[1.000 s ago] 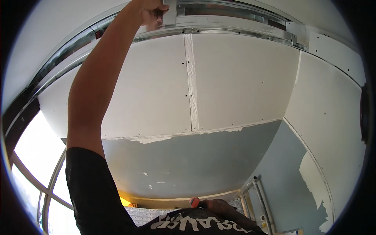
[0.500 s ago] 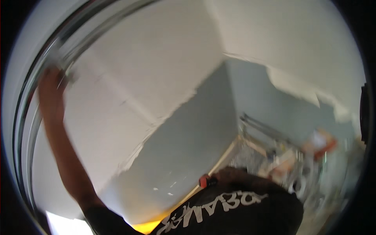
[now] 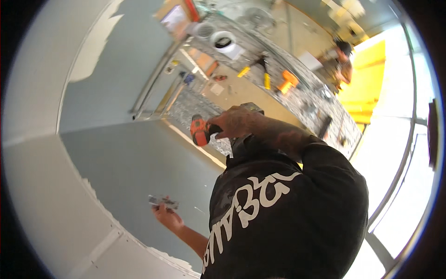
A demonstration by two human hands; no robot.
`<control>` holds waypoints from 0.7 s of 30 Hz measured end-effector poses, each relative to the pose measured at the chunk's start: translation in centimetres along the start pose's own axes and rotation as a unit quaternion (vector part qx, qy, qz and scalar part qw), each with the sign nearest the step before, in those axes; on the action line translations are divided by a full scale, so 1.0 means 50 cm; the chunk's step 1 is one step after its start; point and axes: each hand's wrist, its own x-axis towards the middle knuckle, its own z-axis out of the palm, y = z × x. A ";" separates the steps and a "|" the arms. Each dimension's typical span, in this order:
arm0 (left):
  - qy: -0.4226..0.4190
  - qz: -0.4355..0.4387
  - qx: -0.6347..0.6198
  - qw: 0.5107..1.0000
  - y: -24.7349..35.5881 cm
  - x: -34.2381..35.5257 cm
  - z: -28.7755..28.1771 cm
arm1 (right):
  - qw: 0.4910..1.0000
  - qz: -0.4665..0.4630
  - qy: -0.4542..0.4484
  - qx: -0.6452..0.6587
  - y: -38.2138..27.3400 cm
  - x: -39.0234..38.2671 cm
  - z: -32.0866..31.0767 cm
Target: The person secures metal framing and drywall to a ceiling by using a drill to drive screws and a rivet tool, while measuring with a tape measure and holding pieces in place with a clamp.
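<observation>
Gripping the orange-and-black drill (image 3: 200,130), your right hand (image 3: 239,122) is wrapped around its dark handle; the drill's orange body sticks out to the left, beyond your fingers, probably because a hold on the handle leaves that end unobstructed; your forearm is bent across the front of your black shirt (image 3: 278,218), and the tool stays close to your body, a posture that likely makes its weight easier to bear.

Your left hand (image 3: 167,216) is out to the left, well apart from the drill, with its fingers closed on a small shiny piece (image 3: 163,202); you pinch it from the near side, so much of it shows past your fingertips, which seems to suit something so slight; it is blurred, and you cannot tell its exact kind from here. Behind that hand spreads the grey-blue wall (image 3: 134,158), with a white panel (image 3: 55,204) farther left.

On the far side, beyond your right hand, runs a speckled table (image 3: 281,65); on it lie a yellow-handled tool (image 3: 261,62), an orange tool (image 3: 288,81) and a white roll (image 3: 217,38), spaced apart, perhaps so each can be picked up singly; at the far right, beside a yellow sheet (image 3: 371,69), is another person (image 3: 337,69).
</observation>
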 end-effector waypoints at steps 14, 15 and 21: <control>-0.282 -0.282 0.230 0.888 -0.364 -0.018 0.121 | 0.844 0.458 0.177 0.217 0.524 -0.354 0.248; -0.293 -0.270 0.291 0.870 -0.368 -0.021 0.134 | 0.823 0.487 0.216 0.198 0.569 -0.361 0.278; -0.276 -0.243 0.394 0.842 -0.379 -0.035 0.163 | 0.714 0.591 0.344 0.153 0.867 -0.369 0.420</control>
